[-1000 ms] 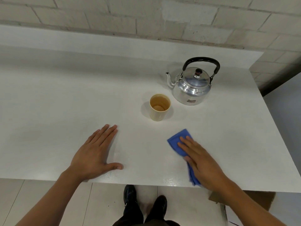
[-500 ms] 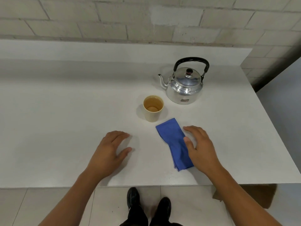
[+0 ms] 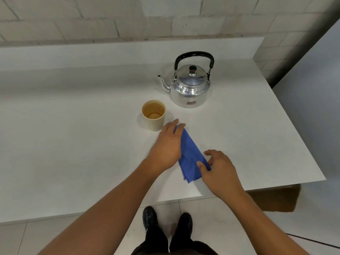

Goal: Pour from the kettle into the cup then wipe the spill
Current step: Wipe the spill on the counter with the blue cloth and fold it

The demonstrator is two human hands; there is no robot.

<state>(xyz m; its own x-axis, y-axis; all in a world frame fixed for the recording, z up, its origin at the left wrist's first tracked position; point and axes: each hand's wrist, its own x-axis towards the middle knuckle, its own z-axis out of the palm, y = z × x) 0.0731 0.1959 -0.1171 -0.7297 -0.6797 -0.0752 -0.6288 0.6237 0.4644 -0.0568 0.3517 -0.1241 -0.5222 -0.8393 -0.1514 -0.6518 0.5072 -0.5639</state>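
A shiny metal kettle with a black handle stands upright on the white table, its spout pointing left. In front of it to the left is a beige cup with liquid inside. A folded blue cloth lies on the table just right of the cup. My left hand rests on the cloth's far left edge, fingers over its top corner. My right hand pinches the cloth's near right corner between thumb and fingers.
A raised white ledge runs along the table's back under a brick wall. The table's right edge and front edge are close to the cloth. A brown cardboard box sits on the floor below the right corner. My shoes stand by the table front.
My left hand moved right from the bare table onto the cloth beside the cup. My right hand slid down to the cloth's near corner and took hold of it.
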